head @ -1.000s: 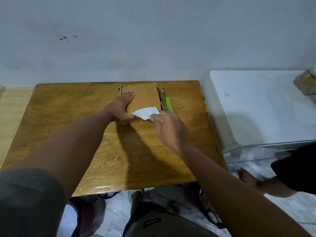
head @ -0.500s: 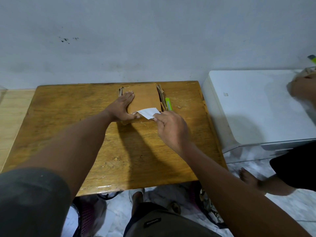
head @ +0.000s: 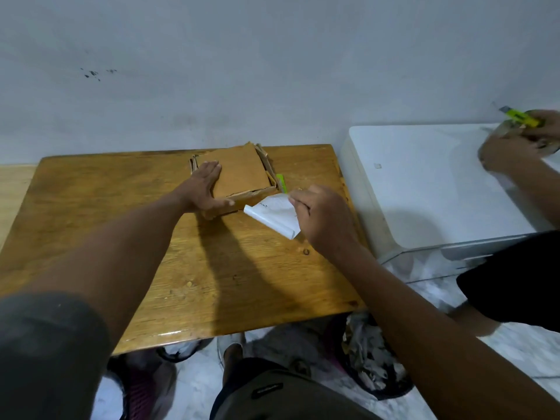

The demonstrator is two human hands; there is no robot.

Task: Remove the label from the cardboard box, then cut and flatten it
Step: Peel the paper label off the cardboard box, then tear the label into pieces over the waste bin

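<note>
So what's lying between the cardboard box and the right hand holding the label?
In the head view, a green cutter lies on the table beside the box, just beyond the right hand and the peeled label.

Left hand [head: 203, 189] flat on cardboard box [head: 239, 174], right hand [head: 321, 216] pinching peeled white label [head: 274, 215], wooden table [head: 121, 207]

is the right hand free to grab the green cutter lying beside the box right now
Probably not yet: the right hand is pinching the peeled label. The green cutter lies uncovered just beyond it, right of the cardboard box.
</note>
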